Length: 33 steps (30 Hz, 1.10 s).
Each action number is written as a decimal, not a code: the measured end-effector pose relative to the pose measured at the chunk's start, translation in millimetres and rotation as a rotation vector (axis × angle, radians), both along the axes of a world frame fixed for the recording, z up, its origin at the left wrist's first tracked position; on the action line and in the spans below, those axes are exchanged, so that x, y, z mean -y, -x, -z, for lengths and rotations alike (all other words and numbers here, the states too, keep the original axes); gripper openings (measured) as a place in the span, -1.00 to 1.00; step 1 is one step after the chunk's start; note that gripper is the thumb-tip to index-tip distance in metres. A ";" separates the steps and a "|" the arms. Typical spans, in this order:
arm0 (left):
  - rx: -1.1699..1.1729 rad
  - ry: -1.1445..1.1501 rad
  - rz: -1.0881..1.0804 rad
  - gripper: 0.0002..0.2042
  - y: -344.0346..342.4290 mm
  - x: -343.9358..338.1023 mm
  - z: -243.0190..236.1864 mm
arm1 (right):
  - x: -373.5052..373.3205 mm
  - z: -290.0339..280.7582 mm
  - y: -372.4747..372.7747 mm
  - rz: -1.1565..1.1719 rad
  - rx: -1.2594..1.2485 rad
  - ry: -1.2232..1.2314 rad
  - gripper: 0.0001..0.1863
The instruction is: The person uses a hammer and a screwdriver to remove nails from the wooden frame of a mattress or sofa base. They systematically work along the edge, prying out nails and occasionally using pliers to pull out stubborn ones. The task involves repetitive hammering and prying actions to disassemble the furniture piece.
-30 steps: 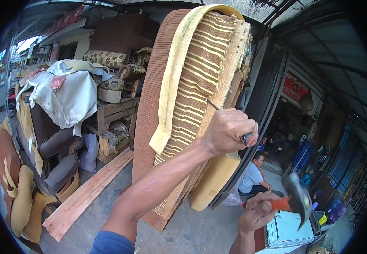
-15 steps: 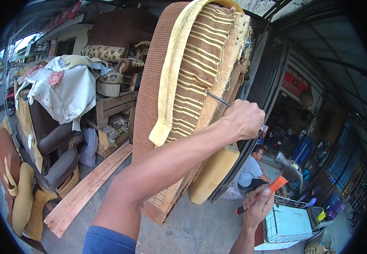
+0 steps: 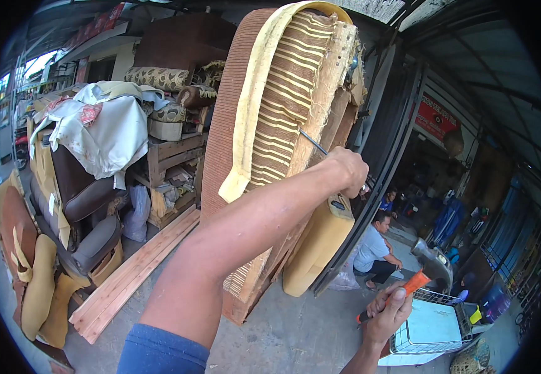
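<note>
In front of me stands an upholstered furniture piece [image 3: 227, 118], on end, with ribbed brown cloth, striped webbing [image 3: 286, 81] and a bare wooden frame edge [image 3: 323, 93]. My left hand [image 3: 347, 169] is closed around what looks like a screwdriver [image 3: 313, 142]. Its thin metal shaft points up and left, the tip at the border of webbing and wood; the fist hides most of the handle. A pale yellow strip [image 3: 252, 106] hangs along the cloth. Lower right, my right hand [image 3: 390, 313] grips a hammer [image 3: 416, 282] by its orange and black handle, head up, apart from the furniture.
Wooden planks [image 3: 136, 274] lie on the floor at left, beside piled cushions and a white cloth [image 3: 114, 124]. A yellow foam block [image 3: 317, 252] leans behind the furniture. A person [image 3: 373, 249] sits beyond, near a white-topped wire-framed case [image 3: 429, 327].
My left hand has shifted left and slightly down, and the screwdriver shaft slants more steeply. The hammer has moved slightly right and down in view. The view itself has shifted a little.
</note>
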<state>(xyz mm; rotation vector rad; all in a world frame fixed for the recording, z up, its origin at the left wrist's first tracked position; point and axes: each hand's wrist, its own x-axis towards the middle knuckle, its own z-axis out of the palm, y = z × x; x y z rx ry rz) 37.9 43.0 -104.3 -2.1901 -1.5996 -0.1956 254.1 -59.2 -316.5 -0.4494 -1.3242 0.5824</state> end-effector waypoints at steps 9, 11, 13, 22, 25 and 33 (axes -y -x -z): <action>0.013 -0.250 0.065 -0.77 4.5 0.2 28.6 | 50.9 -15.2 -27.9 -0.016 -0.016 -0.087 -0.55; -0.040 -0.278 0.098 -0.81 7.7 -1.5 32.3 | 57.2 -9.0 -39.0 0.012 -0.002 -0.105 -0.52; -0.053 -0.287 0.098 -0.83 13.2 -3.2 40.5 | 61.6 -4.8 -36.7 0.023 0.028 -0.063 -0.53; -0.054 -0.258 0.024 -0.81 11.4 -16.1 41.8 | 50.3 0.6 -19.0 -0.058 0.003 0.211 -0.56; -0.067 -0.240 0.017 -0.80 13.8 -8.8 39.5 | 52.4 -5.1 -9.7 -0.105 0.034 0.245 -0.55; 0.094 -0.453 0.478 -0.84 20.0 45.6 77.6 | 54.1 2.0 -13.2 -0.093 0.134 0.241 -0.53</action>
